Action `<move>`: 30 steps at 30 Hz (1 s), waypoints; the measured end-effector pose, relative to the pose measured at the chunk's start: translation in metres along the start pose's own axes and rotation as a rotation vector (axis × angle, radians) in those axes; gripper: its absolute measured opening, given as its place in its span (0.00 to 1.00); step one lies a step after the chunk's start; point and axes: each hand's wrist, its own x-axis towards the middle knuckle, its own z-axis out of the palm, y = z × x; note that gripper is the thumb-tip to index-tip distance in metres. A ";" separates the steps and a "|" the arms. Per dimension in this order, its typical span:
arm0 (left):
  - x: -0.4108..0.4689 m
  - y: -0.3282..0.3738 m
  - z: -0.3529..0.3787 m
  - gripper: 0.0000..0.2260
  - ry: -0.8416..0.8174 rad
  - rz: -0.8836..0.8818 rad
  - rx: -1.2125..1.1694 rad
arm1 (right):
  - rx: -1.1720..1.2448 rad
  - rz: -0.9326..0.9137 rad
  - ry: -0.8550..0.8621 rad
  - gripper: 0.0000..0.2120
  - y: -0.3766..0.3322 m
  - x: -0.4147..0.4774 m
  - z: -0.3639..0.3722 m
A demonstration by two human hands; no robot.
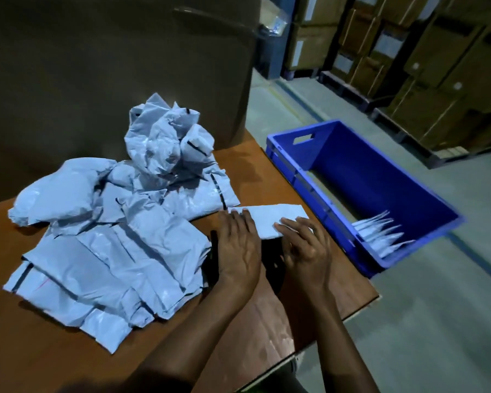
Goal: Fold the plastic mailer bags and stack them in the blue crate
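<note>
Warehouse surface, right edge: left hand and right hand both flat, uncurled, pressing folded mailer. Left of it, unfolded pile. Past right edge, blue crate holds folded stack. Risk: slick plastic springs open when hands lift.
</note>
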 end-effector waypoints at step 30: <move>0.022 0.056 0.064 0.30 0.051 0.110 -0.567 | -0.176 0.196 -0.643 0.26 0.031 -0.003 0.017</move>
